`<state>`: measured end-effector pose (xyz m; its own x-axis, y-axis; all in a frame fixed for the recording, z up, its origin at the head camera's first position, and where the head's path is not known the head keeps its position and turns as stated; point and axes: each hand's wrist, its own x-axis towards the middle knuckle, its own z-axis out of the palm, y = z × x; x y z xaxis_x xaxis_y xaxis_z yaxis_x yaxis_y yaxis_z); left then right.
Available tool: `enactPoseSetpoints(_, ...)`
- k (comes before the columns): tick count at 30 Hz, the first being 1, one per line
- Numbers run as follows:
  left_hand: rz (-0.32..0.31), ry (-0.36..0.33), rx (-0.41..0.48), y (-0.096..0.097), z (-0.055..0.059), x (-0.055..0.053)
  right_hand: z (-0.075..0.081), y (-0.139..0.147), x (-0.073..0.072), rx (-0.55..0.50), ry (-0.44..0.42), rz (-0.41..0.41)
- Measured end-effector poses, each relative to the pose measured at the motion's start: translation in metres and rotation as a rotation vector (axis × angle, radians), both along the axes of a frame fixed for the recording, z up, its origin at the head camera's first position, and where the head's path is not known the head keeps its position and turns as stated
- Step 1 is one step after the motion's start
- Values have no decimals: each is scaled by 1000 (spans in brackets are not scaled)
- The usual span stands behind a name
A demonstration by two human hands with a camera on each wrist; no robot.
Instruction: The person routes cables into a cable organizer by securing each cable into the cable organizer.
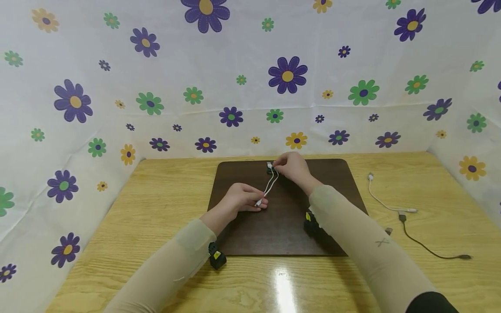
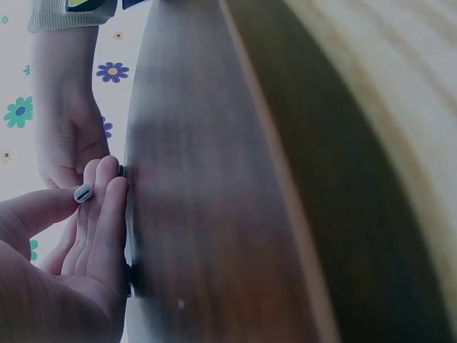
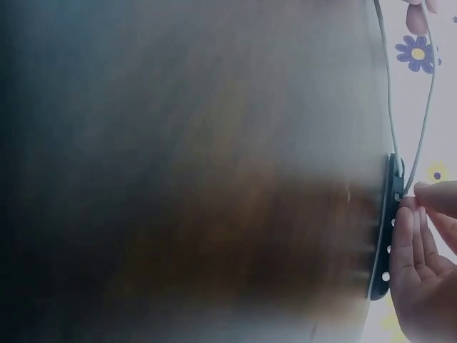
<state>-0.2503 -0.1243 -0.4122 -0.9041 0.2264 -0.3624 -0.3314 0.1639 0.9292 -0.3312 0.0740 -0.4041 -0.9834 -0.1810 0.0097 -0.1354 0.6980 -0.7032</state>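
Observation:
My left hand [image 1: 242, 198] holds a white charging cable [image 1: 274, 179] near its small plug [image 1: 258, 203] above a dark brown board [image 1: 270, 230]. In the left wrist view the plug's oval tip [image 2: 83, 194] stands out between thumb and fingers. At the board's far edge my right hand [image 1: 293, 167] pinches another stretch of the cable beside a black cable holder [image 3: 382, 257] with a row of pale openings. One strand meets the holder's end; the other runs to the right fingertips [image 3: 408, 204]. The cable's larger plug [image 1: 269, 165] shows by the holder, which the right hand partly hides.
On the wooden table [image 1: 156, 204] to the right lie a second white cable [image 1: 381, 203] and a black cable [image 1: 422, 245]. A metal plug [image 1: 389, 231] peeks out beside the right forearm. A flower-printed cloth [image 1: 250, 91] hangs behind and at both sides.

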Motion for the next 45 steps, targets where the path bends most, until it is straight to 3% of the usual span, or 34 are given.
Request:
enactPoseSetpoints(13, 0, -3, 18, 2, -2, 1, 2, 0, -6, 99, 7, 21)
enactPoseSetpoints(24, -1, -19, 14, 0, -1, 3, 2, 1, -8, 104, -21, 4)
enactPoseSetpoints(45, -13, -14, 24, -1, 1, 5, 2, -4, -8, 150, 23, -31)
